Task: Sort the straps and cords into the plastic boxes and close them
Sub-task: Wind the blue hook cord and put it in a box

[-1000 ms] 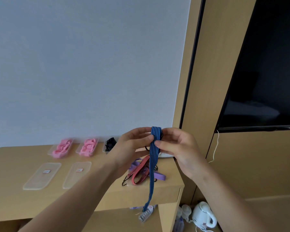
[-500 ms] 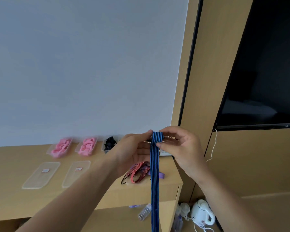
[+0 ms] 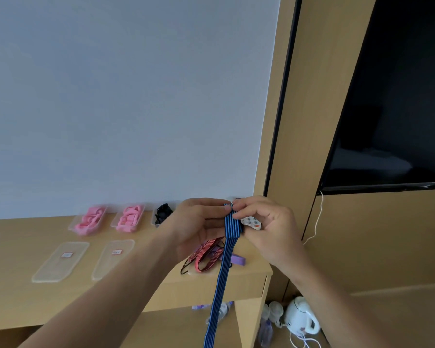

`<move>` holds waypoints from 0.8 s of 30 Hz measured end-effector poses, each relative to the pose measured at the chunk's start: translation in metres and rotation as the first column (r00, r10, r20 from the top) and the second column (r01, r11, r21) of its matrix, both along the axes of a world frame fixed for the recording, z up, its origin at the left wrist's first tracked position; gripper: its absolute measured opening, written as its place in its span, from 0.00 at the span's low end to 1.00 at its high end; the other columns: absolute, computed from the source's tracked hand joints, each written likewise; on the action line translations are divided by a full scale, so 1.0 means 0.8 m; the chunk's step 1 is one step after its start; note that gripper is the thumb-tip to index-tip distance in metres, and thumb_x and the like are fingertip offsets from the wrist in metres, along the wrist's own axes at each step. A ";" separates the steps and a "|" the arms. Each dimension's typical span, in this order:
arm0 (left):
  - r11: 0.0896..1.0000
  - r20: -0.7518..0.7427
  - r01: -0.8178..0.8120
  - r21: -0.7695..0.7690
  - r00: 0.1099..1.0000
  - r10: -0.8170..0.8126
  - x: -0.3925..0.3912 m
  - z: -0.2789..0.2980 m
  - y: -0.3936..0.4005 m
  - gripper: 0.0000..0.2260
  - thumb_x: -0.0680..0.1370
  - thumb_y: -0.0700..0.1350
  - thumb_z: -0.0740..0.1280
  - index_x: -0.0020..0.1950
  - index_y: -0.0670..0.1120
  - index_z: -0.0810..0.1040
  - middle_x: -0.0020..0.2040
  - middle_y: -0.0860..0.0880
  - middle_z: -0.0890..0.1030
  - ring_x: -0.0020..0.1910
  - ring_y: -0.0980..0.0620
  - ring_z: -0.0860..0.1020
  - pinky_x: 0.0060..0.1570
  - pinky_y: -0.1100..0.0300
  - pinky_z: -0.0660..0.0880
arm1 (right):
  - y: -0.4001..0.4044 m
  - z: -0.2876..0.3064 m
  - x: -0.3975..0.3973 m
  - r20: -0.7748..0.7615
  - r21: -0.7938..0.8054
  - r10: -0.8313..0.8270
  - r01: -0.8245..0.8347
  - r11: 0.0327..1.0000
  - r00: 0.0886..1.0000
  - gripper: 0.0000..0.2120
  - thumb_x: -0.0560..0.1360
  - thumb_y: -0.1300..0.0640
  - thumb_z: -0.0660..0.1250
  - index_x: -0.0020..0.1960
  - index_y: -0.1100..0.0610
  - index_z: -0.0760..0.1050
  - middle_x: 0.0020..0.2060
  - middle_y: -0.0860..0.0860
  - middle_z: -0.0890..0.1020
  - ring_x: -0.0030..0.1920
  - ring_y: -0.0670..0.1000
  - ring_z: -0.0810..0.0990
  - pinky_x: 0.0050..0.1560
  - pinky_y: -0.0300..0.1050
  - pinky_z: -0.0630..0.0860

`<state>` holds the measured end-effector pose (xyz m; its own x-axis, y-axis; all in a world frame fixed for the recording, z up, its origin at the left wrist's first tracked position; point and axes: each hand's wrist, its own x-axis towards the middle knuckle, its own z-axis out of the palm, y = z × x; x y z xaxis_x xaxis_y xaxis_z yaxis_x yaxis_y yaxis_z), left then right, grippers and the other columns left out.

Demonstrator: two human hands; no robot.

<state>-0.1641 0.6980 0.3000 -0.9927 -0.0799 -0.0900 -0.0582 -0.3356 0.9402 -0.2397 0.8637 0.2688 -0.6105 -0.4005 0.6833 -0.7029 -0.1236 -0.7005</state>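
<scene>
The blue strap (image 3: 230, 227) is up in the air above the right end of the worktop (image 3: 15, 252), folded over at the top and pinched between both hands, its long tail hanging straight down past the worktop's front edge and out of view at the bottom. The left hand (image 3: 199, 227) grips the fold from its side with thumb and curled fingers; the right hand (image 3: 264, 227) pinches the same fold from the other side, fingertips pressed to the strap. Just below the hands a red strap (image 3: 206, 254) and a purple strap (image 3: 236, 258) lie loose on the worktop, unsorted. Off to the left of the hands, against the wall, two boxes (image 3: 87, 221) hold pink straps and a third box (image 3: 161, 214) holds something black; all look open. Nearer, two lids (image 3: 60, 262) lie flat on the worktop. So I'd judge the sorting is partly done: this strap wants folding up and boxing, the loose ones follow, and no box has been closed.
</scene>
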 end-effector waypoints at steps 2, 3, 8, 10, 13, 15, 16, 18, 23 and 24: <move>0.999 -0.029 -0.049 -0.020 0.998 0.048 0.000 0.000 0.000 0.07 0.78 0.32 0.68 0.55 0.35 0.83 0.47 0.36 0.86 0.42 0.42 0.86 0.38 0.57 0.82 | 0.002 -0.004 0.000 -0.024 0.018 -0.022 0.022 1.000 0.999 0.18 0.65 0.74 0.67 0.41 0.54 0.85 0.48 0.46 0.86 0.55 0.50 0.84 0.57 0.51 0.80; 0.997 -0.043 -0.074 -0.029 0.996 0.073 0.000 -0.001 0.000 0.08 0.77 0.32 0.69 0.55 0.35 0.82 0.48 0.36 0.86 0.43 0.42 0.86 0.39 0.57 0.82 | 0.003 -0.006 0.000 0.009 0.012 -0.013 0.013 1.000 1.000 0.17 0.66 0.74 0.67 0.43 0.54 0.85 0.49 0.46 0.86 0.57 0.50 0.84 0.58 0.50 0.80; 0.974 -0.145 -0.172 -0.145 0.978 0.151 -0.003 -0.002 -0.001 0.15 0.75 0.30 0.72 0.60 0.37 0.78 0.51 0.39 0.86 0.47 0.39 0.86 0.46 0.54 0.83 | 0.004 0.002 0.004 0.402 -0.006 0.040 -0.041 0.999 0.915 0.12 0.73 0.59 0.75 0.54 0.48 0.83 0.52 0.48 0.86 0.55 0.47 0.84 0.51 0.42 0.81; 0.954 -0.196 -0.213 -0.210 0.965 0.172 -0.004 -0.002 -0.001 0.15 0.74 0.29 0.72 0.60 0.39 0.79 0.50 0.41 0.87 0.49 0.41 0.86 0.50 0.51 0.82 | 0.004 0.005 0.001 0.482 0.042 0.078 -0.112 0.993 0.873 0.12 0.75 0.62 0.74 0.56 0.52 0.82 0.51 0.51 0.86 0.54 0.50 0.85 0.52 0.43 0.81; 0.897 -0.259 -0.280 -0.341 0.946 0.197 -0.004 0.000 0.001 0.16 0.73 0.31 0.74 0.57 0.45 0.82 0.50 0.46 0.87 0.52 0.44 0.86 0.56 0.43 0.79 | 0.006 0.008 0.004 0.514 0.070 0.135 -0.198 0.978 0.847 0.13 0.75 0.68 0.72 0.58 0.58 0.82 0.51 0.54 0.87 0.54 0.53 0.85 0.56 0.44 0.80; 0.878 -0.309 -0.303 -0.371 0.932 0.191 -0.002 0.001 0.005 0.16 0.73 0.29 0.73 0.55 0.46 0.82 0.49 0.47 0.88 0.51 0.48 0.86 0.54 0.51 0.80 | 0.006 0.011 0.006 0.507 0.069 0.122 -0.182 0.981 0.853 0.13 0.74 0.69 0.72 0.56 0.57 0.82 0.49 0.53 0.87 0.52 0.51 0.85 0.53 0.43 0.80; 0.874 -0.332 -0.308 -0.376 0.925 0.183 -0.001 0.002 0.007 0.17 0.73 0.28 0.72 0.54 0.46 0.82 0.49 0.47 0.88 0.51 0.49 0.86 0.52 0.57 0.80 | 0.006 0.011 0.006 0.510 0.062 0.114 -0.169 0.984 0.853 0.13 0.74 0.69 0.72 0.55 0.57 0.82 0.48 0.53 0.87 0.51 0.51 0.86 0.53 0.45 0.80; 0.866 -0.380 -0.323 -0.383 0.909 0.171 0.001 0.003 0.012 0.17 0.73 0.27 0.72 0.53 0.46 0.82 0.49 0.48 0.88 0.51 0.51 0.85 0.50 0.63 0.79 | 0.007 0.012 0.004 0.516 0.056 0.102 -0.152 0.987 0.851 0.12 0.74 0.70 0.72 0.54 0.57 0.83 0.48 0.54 0.87 0.51 0.53 0.86 0.56 0.54 0.81; 0.853 -0.480 -0.349 -0.388 0.867 0.136 0.005 0.003 0.016 0.19 0.72 0.24 0.71 0.50 0.47 0.82 0.51 0.50 0.87 0.55 0.54 0.84 0.51 0.63 0.80 | 0.012 0.013 0.006 0.396 0.110 0.092 -0.146 0.983 0.914 0.14 0.72 0.62 0.75 0.55 0.52 0.83 0.50 0.51 0.86 0.54 0.52 0.84 0.60 0.60 0.79; 0.852 -0.496 -0.348 -0.392 0.860 0.123 0.006 0.003 0.016 0.19 0.72 0.24 0.71 0.50 0.48 0.83 0.51 0.50 0.87 0.56 0.53 0.84 0.51 0.62 0.80 | 0.012 0.015 0.008 0.371 0.120 0.090 -0.144 0.982 0.924 0.15 0.70 0.60 0.76 0.56 0.50 0.83 0.50 0.49 0.86 0.54 0.51 0.84 0.60 0.60 0.79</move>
<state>-0.1595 0.7111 0.3020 -0.8594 -0.2356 0.4538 0.4184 0.1861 0.8890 -0.2336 0.8734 0.2810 -0.7483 -0.5607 0.3544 -0.3836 -0.0701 -0.9208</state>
